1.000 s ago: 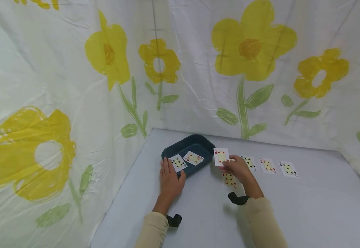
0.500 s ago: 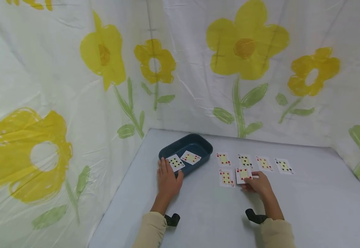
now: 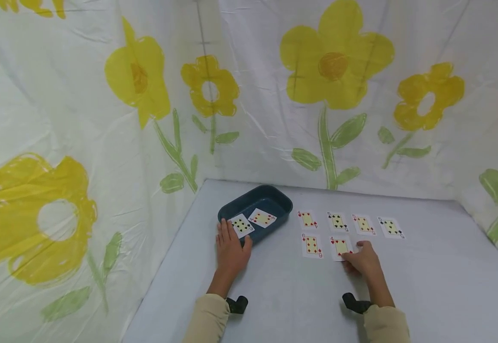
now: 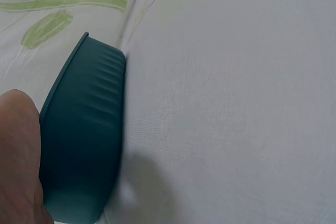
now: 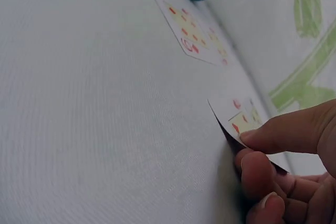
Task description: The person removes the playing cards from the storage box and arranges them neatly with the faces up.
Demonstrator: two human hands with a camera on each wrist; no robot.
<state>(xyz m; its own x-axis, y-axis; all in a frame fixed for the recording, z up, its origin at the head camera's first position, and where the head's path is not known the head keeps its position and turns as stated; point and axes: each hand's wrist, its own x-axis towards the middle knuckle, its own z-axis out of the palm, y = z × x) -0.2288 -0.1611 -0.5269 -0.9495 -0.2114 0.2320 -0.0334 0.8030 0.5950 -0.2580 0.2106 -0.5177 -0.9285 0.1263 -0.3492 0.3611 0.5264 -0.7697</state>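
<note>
Right hand (image 3: pixel 365 262) pinching the four of hearts (image 3: pixel 340 245), I'd ease its raised edge down before releasing, left hand (image 3: pixel 233 252) just resting straight-fingered on the tray (image 3: pixel 274 202).

Tray (image 3: pixel 279 202) near side: tabletop (image 3: pixel 283 295) passable | right: six playing cards (image 3: pixel 312 246), right hand (image 3: pixel 363 262) obstruct | rear: curtain (image 3: pixel 257 143) blocks | near-left rim: left hand (image 3: pixel 232 251) blocks

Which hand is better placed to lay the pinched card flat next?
Right, I'd judge: the right hand pinches that card, its gripped edge raised off the table, while the left hand touches the teal tray, away from that spot.
</note>
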